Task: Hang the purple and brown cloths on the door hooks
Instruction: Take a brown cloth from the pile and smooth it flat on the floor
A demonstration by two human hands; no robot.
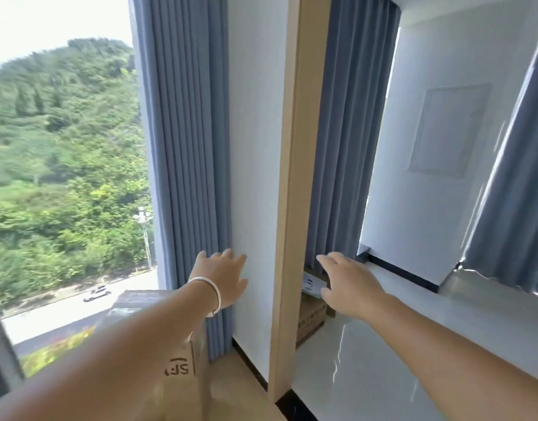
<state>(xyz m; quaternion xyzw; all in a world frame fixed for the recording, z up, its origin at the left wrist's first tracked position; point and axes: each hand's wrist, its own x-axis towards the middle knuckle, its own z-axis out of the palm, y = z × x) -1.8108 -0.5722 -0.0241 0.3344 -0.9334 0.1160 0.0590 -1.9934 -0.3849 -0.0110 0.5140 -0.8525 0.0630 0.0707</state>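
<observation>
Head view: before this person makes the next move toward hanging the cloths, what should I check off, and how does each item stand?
1. Left hand free: ok, fingers spread, holds nothing.
2. Right hand free: ok, open, holds nothing.
3. Purple and brown cloths in view: not ok, neither shows.
4. Door hooks in view: not ok, only blue curtain, white wall and wooden frame show.
5. Floor obstacles: not ok, cardboard box stands below the left arm.
6. Picture sharpness: not ok, edges are blurred.

Daylight is pouring through a large window (64,177) overlooking a wooded hillside (55,123) and road (79,308). Blue pleated curtains (185,147) are hanging beside a white wall (255,147) and a wooden post (295,177).
</observation>
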